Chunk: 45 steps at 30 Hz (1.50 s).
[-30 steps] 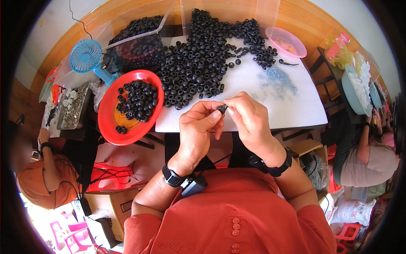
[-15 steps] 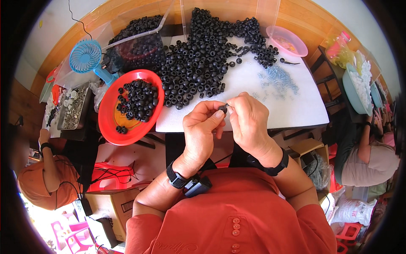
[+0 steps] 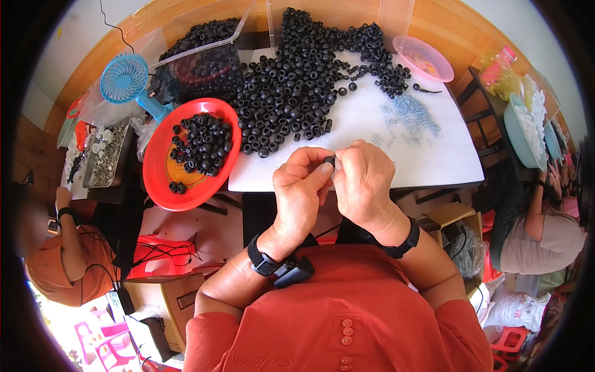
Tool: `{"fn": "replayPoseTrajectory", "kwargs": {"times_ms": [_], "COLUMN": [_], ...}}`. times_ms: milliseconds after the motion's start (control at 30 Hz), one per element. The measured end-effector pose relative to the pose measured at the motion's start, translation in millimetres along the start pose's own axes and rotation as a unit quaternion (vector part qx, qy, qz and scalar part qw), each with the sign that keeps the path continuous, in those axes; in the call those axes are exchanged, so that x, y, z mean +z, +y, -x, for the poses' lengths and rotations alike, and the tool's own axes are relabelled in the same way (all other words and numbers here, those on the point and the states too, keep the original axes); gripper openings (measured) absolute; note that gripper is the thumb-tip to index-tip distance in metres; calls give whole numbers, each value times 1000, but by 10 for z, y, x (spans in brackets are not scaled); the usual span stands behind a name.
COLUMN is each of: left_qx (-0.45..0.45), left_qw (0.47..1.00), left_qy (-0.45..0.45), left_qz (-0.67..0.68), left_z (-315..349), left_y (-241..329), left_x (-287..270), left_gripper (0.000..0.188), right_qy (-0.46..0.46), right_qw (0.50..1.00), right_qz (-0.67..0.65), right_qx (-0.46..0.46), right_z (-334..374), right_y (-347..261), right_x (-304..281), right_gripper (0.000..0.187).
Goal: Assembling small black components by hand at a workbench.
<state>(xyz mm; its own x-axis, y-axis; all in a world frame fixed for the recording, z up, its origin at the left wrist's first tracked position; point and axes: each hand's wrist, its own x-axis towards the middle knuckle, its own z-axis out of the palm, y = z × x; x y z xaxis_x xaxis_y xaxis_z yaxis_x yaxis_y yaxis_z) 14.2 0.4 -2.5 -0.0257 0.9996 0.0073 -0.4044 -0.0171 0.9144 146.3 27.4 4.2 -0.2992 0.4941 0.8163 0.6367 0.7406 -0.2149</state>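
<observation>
My left hand [image 3: 302,180] pinches a small black ring-like part [image 3: 330,160] between thumb and fingers, above the near edge of the table. Against it, my right hand [image 3: 365,177] has thumb and forefinger pressed together; what they grip is hidden. Beyond both hands spreads a large heap of black ring-shaped parts [image 3: 291,105] on a white foam sheet [image 3: 427,167]. More such parts [image 3: 204,142] lie in a red oval basin [image 3: 159,195] to the left. Small clear bluish pieces [image 3: 412,115] are scattered on the sheet, right of the heap.
A blue fan [image 3: 124,80] stands left of a clear bin [image 3: 204,68] of black parts. At the back right is a pink bowl [image 3: 443,65]. A metal tray [image 3: 106,161] lies far left. Other people sit on both sides; a carton [image 3: 158,310] stands below left.
My hands stay together over the table edge. The right fingers have curled in closer around the black part, which now shows less. The view has shifted slightly.
</observation>
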Motion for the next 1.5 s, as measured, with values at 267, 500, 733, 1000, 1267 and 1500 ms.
{"fn": "replayPoseTrajectory", "kwargs": {"times_ms": [267,500,733,1000,1267,1500], "left_qx": [-12,-27,-35,-62,-66,-60], "left_qw": [1000,999,999,988,990,983], "left_qy": [4,-14,-22,-98,-84,-130], "left_qz": [10,13,-2,-103,-91,-113], "left_z": [-3,-10,-40,-113,-95,-125], "left_y": [25,68,82,159,144,165], "left_x": [-20,1,0,-40,-40,-68], "left_gripper": [11,12,13,17,15,15], "right_qy": [-19,-18,4,-62,-56,-53], "right_qw": [997,999,996,997,997,998], "right_qz": [7,18,83,21,-19,-11], "right_qx": [-74,-41,-27,-45,40,-28], "right_z": [-34,-12,22,-2,60,16], "right_y": [54,-54,3,138,7,200], "right_x": [-62,-103,10,-147,-109,-159], "right_gripper": [15,24,25,27,29,30]}}
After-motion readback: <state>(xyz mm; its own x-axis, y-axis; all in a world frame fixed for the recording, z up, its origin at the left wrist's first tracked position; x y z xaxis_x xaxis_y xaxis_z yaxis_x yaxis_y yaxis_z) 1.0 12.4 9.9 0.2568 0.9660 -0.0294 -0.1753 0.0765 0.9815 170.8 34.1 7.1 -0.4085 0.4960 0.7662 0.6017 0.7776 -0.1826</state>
